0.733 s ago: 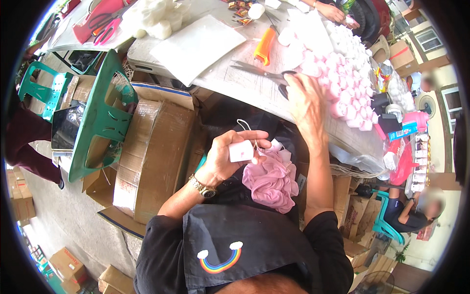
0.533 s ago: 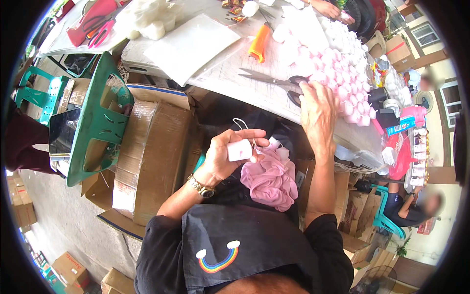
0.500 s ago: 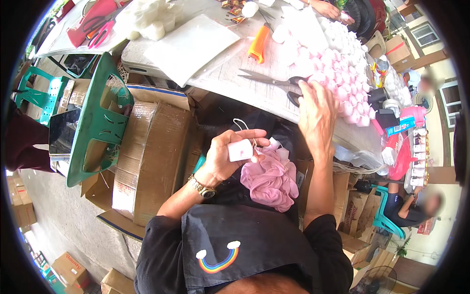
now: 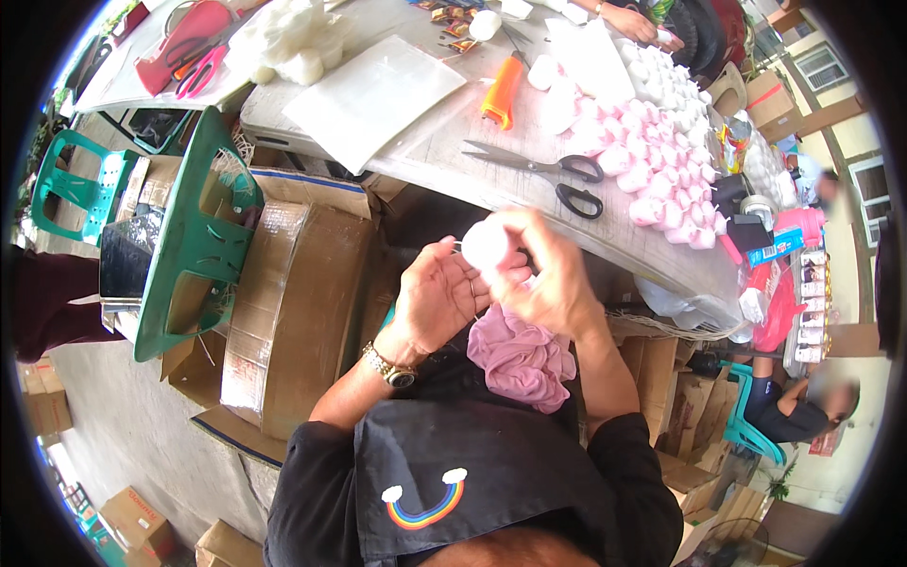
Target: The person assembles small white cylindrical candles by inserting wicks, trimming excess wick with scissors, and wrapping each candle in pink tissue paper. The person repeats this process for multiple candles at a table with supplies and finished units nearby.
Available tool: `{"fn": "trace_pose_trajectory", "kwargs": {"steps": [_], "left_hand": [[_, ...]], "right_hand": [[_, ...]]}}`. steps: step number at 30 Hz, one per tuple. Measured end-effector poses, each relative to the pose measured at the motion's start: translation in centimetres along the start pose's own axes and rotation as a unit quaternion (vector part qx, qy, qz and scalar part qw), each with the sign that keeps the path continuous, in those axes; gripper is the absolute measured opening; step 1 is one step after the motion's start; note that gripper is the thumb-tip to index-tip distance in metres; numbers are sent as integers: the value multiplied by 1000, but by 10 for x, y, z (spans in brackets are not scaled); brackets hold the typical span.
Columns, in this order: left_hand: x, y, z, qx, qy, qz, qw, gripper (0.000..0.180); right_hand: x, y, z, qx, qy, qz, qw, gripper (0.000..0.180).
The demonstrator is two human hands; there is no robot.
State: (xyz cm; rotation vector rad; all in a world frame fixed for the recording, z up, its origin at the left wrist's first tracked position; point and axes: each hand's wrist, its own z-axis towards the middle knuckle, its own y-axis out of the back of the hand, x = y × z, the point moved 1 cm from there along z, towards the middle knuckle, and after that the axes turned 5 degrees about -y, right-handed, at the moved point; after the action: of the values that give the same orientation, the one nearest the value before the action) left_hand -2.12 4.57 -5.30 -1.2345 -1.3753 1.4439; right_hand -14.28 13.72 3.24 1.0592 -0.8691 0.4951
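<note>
Both hands are up in front of the chest, right at the near edge of the surface (image 4: 444, 142). The left hand (image 4: 436, 295) and right hand (image 4: 548, 274) meet around a small white round piece (image 4: 486, 244). The right hand's grip is closed on it, fingers curled over the top and side, and the left hand's fingertips pinch it from the other side, so it's held between both, lifted clear of the lap. A thin thread or wire seems to run off it toward the left hand, but it's too fine to be sure.

Just below the hands, a crumpled pink cloth (image 4: 522, 356) sits in the lap, touching nothing on the surface.

Stuff around: black-handled scissors (image 4: 543, 168) lie on the surface just beyond the hands, blades pointing left. Further back there's an orange cutter (image 4: 502, 92), and left of it a flat clear plastic bag (image 4: 374, 99). To the right, a big spread of small pink and white pieces (image 4: 652, 161) runs along the surface's far side. Left of the knees stands a taped cardboard box (image 4: 298, 312) with a green plastic chair (image 4: 194, 246) tipped against it. Another person's hand (image 4: 635, 23) shows at the top edge, well apart.

Nothing sits between the hands and the scissors.
</note>
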Motion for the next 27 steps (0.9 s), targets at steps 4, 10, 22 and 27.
{"fn": "trace_pose_trajectory", "kwargs": {"steps": [4, 10, 22, 27], "left_hand": [[-4, -13, -10, -44, -21, 314, 948, 46], [-4, -25, -19, -17, -91, 613, 784, 23], [-18, -56, -33, 5, -300, 825, 479, 24], [-22, -69, -27, -2, -334, 834, 440, 22]], "right_hand": [[5, 33, 39, -102, 96, -208, 968, 46], [-26, 66, 131, -128, 172, -532, 819, 32], [-1, 20, 20, -12, 80, -80, 994, 18], [14, 8, -25, -86, 71, -24, 994, 35]]}}
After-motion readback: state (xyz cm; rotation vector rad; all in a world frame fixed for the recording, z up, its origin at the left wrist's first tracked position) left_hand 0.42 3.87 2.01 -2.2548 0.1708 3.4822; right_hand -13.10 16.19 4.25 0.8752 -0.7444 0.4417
